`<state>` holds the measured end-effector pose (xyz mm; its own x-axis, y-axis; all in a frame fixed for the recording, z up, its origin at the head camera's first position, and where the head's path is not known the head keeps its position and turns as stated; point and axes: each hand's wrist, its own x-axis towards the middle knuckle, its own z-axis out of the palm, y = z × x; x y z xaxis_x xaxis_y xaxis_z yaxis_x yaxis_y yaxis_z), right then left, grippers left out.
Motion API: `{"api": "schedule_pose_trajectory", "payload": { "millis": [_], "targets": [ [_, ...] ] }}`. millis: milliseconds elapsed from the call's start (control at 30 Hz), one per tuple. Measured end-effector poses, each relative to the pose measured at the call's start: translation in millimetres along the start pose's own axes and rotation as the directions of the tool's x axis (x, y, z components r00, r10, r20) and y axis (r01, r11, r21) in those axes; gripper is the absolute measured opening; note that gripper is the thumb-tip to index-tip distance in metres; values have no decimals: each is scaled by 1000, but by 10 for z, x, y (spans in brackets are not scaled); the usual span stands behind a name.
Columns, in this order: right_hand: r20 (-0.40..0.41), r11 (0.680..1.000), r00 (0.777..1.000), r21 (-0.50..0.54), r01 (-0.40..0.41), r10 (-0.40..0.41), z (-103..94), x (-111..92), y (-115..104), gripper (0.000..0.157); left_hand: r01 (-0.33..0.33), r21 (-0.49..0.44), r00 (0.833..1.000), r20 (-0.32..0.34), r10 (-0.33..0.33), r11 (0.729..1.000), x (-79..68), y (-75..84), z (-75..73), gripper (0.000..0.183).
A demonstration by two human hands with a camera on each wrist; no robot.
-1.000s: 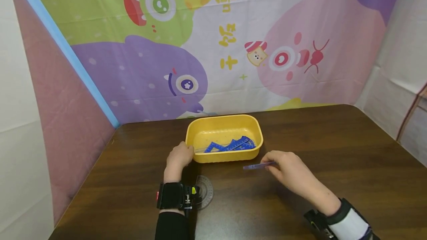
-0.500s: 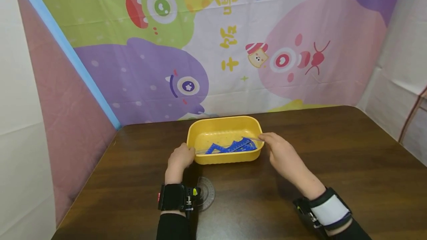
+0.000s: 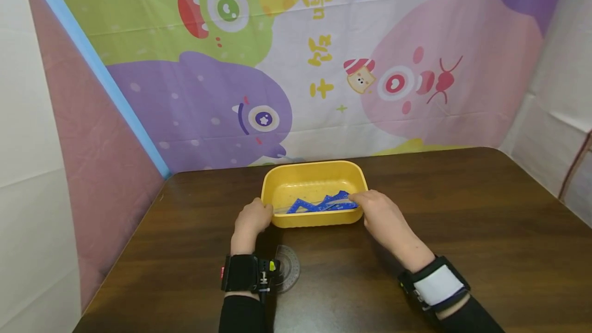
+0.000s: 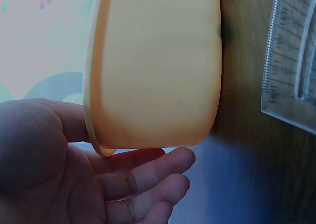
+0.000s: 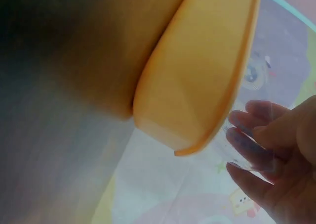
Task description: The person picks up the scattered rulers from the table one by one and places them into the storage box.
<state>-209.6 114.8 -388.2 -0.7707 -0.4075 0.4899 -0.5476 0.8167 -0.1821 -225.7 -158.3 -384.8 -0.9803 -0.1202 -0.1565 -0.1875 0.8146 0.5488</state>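
My left hand (image 3: 252,218) holds the left end of a yellow plastic basket (image 3: 314,219). In the left wrist view the thumb lies over the basket's rim and the fingers run along its outer wall. At the right end my right hand (image 3: 385,218) pinches a thin clear plastic measuring piece (image 5: 249,150), low over the basket's inside; its full outline is hard to make out. Blue rulers and set squares (image 3: 302,206) lie overlapping in the basket, with a clear strip beside them. A clear protractor (image 3: 289,269) lies on the table near my left wrist, partly hidden by the wrist strap.
The brown wooden table (image 3: 185,235) reaches back to a hanging cloth (image 3: 319,132) printed with cartoon monsters. The basket stands near the table's far edge. Pale cloths hang at both sides.
My right hand has moved from the front right of the basket up and left over its right end, bringing the clear piece inside the rim. The left hand stays at the basket.
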Motion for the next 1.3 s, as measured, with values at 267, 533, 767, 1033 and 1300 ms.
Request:
{"api": "schedule_pose_trajectory", "payload": {
  "millis": [267, 533, 767, 1033, 1300],
  "targets": [
    [-62, 997, 997, -62, 35, -39, 122, -25, -32, 35, -1, 14, 1000, 1, 1, 1000, 0, -6, 15, 35],
    [22, 991, 996, -101, 91, -89, 161, -15, -57, 39, 6, 18, 1000, 11, -6, 1000, 8, 2, 19, 35],
    [84, 993, 993, -76, 89, -83, 178, -15, -42, 40, 13, 22, 1000, 9, -13, 1000, 11, 12, 2, 36],
    [178, 992, 979, -56, 114, -103, 207, -42, -6, 34, 12, 26, 1000, 7, -12, 1000, 17, 4, -1, 36],
    [248, 998, 968, -27, 49, -41, 196, -82, -10, 35, 5, 28, 1000, 2, -5, 1000, 34, -2, 24, 35]
  ]
}}
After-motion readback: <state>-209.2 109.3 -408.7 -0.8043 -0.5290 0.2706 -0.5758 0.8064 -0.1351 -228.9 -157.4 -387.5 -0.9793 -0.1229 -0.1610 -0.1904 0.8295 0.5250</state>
